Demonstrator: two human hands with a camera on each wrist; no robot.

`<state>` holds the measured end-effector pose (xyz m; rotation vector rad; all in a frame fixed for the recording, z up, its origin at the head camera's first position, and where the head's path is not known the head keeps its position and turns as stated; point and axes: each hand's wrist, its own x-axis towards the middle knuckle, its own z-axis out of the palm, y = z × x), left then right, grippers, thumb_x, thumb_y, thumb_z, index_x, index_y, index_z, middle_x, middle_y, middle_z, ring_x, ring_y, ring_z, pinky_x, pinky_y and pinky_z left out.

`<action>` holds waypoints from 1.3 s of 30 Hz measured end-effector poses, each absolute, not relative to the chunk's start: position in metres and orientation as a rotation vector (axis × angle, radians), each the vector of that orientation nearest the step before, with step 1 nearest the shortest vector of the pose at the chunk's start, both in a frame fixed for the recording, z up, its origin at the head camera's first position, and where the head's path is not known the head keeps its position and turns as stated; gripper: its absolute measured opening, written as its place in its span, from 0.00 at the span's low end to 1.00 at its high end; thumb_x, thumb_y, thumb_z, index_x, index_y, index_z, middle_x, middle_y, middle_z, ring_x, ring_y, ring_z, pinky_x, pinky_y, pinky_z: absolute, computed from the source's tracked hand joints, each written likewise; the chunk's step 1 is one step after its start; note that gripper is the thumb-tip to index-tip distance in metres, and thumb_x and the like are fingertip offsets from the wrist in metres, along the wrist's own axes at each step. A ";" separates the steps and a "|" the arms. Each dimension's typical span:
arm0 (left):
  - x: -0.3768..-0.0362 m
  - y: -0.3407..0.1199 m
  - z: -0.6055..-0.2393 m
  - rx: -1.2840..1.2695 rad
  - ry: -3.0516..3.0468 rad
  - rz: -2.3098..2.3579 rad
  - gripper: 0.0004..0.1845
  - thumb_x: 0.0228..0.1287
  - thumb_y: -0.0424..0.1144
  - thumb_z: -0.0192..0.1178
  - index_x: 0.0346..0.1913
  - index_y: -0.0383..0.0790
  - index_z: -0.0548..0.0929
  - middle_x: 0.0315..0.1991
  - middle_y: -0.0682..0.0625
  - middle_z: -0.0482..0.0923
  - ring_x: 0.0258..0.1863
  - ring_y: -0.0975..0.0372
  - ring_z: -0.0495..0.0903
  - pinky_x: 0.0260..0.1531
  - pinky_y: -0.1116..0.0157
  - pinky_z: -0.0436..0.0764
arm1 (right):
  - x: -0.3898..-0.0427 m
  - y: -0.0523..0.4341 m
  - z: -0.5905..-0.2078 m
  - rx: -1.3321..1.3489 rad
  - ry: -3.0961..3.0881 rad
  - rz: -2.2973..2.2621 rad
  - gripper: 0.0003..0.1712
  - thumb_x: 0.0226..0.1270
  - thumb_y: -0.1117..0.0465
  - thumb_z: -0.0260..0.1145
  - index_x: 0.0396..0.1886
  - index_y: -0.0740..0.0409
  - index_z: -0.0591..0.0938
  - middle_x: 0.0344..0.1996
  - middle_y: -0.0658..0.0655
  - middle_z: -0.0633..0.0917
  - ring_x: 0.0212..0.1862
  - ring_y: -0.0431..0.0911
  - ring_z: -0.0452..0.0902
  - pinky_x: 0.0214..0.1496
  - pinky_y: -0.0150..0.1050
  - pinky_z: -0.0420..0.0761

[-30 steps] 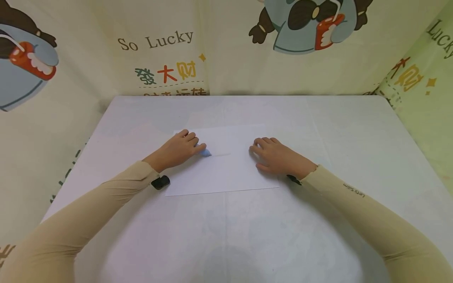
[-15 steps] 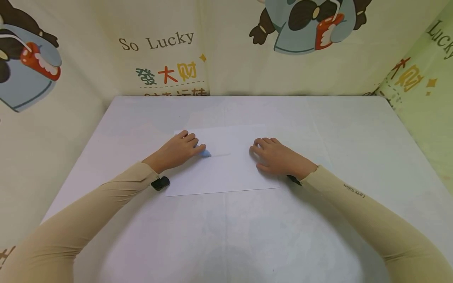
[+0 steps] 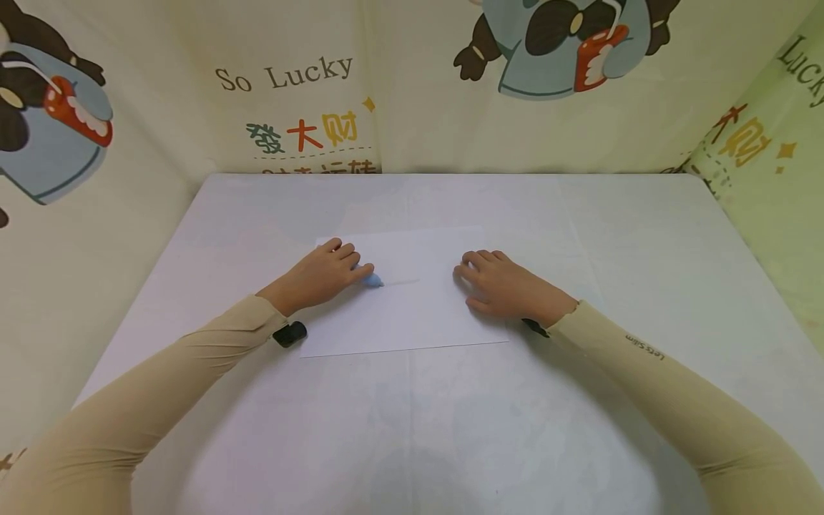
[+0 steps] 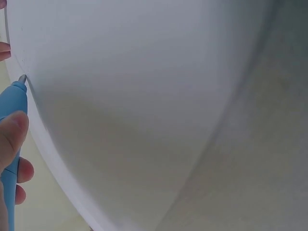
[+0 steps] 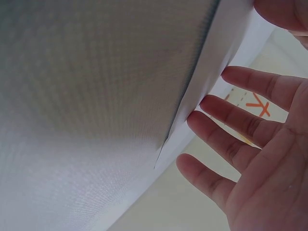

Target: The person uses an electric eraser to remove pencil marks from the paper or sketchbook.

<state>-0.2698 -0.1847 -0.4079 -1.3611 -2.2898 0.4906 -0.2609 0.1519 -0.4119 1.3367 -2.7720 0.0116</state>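
My left hand pinches a light-blue pen over the left part of a white sheet of paper. In the left wrist view, the thumb and fingers wrap the blue pen, and its grey metal tip points at the paper. A faint thin line runs right from near the tip. My right hand rests on the sheet's right side, fingers spread. Close up, the right hand has straight fingers, with several fingertips at the paper.
The sheet lies on a broad white table. Behind and beside the table hang cream curtains printed with cartoon figures and lettering. A black wrist device sits under the left cuff, close to the paper's corner.
The pen tip has shifted very slightly left and nearer the person, with the left hand following. My right hand and the paper look still.
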 end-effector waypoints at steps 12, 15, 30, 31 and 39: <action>-0.271 -0.183 -0.412 -1.338 -2.290 0.457 0.14 0.58 0.28 0.62 0.45 0.43 0.75 0.32 0.45 0.80 0.34 0.55 0.74 0.39 0.60 0.71 | -0.261 0.153 -0.413 1.341 -2.786 -0.004 0.24 0.60 0.55 0.63 0.54 0.62 0.72 0.52 0.65 0.75 0.54 0.60 0.73 0.57 0.54 0.71; -0.271 -0.185 -0.413 -1.324 -2.291 0.446 0.13 0.58 0.28 0.62 0.45 0.43 0.75 0.32 0.45 0.80 0.33 0.55 0.73 0.38 0.60 0.70 | -0.261 0.153 -0.413 1.339 -2.792 -0.006 0.24 0.60 0.55 0.63 0.54 0.62 0.72 0.52 0.65 0.75 0.55 0.60 0.73 0.57 0.54 0.71; -0.268 -0.184 -0.416 -1.323 -2.257 0.437 0.14 0.57 0.26 0.61 0.44 0.43 0.76 0.31 0.45 0.79 0.33 0.55 0.74 0.39 0.60 0.71 | -0.261 0.153 -0.413 1.340 -2.794 0.006 0.23 0.61 0.56 0.63 0.53 0.62 0.72 0.51 0.64 0.75 0.54 0.59 0.72 0.57 0.53 0.71; -0.268 -0.184 -0.417 -1.311 -2.254 0.434 0.14 0.57 0.26 0.62 0.44 0.43 0.76 0.30 0.45 0.79 0.32 0.54 0.74 0.38 0.60 0.71 | -0.261 0.153 -0.413 1.340 -2.794 0.007 0.23 0.61 0.56 0.63 0.53 0.62 0.72 0.51 0.64 0.75 0.54 0.59 0.72 0.57 0.53 0.71; -0.268 -0.183 -0.418 -1.306 -2.259 0.438 0.13 0.58 0.28 0.62 0.44 0.43 0.75 0.31 0.46 0.79 0.33 0.55 0.74 0.38 0.61 0.70 | -0.261 0.154 -0.413 1.338 -2.799 -0.004 0.23 0.61 0.56 0.63 0.54 0.61 0.72 0.51 0.64 0.75 0.53 0.59 0.73 0.57 0.53 0.71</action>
